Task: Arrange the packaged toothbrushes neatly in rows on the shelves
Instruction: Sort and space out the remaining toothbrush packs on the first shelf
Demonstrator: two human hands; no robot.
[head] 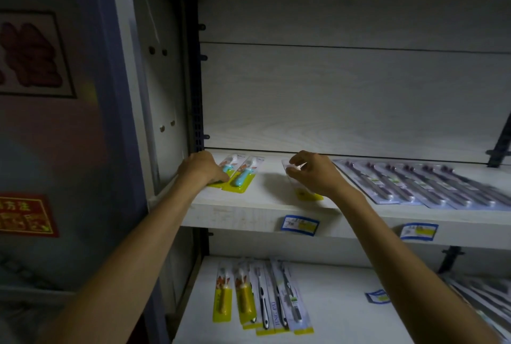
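On the upper shelf (249, 215) of a dim, pale wooden shelving unit, a person's two bare arms reach forward. At the far left, the left hand (201, 168) lies knuckles up on a yellow-backed toothbrush pack (218, 175), fingers bent down over it; whether they grip or only press cannot be told. Just to its right lies a second pack with a blue-handled toothbrush (242, 175), touching the first. Near the middle of the shelf, the right hand (313, 175) pinches a clear-fronted pack with a yellow lower edge (305, 193) between thumb and fingertips. Further right, a row of grey toothbrush packs (425, 184) lies overlapped and slanted. Two blue price labels (300, 224) hang on the shelf's front edge. Below, on the lower shelf (345, 316), a small group of yellow and white packs (260, 295) lies side by side at the left.
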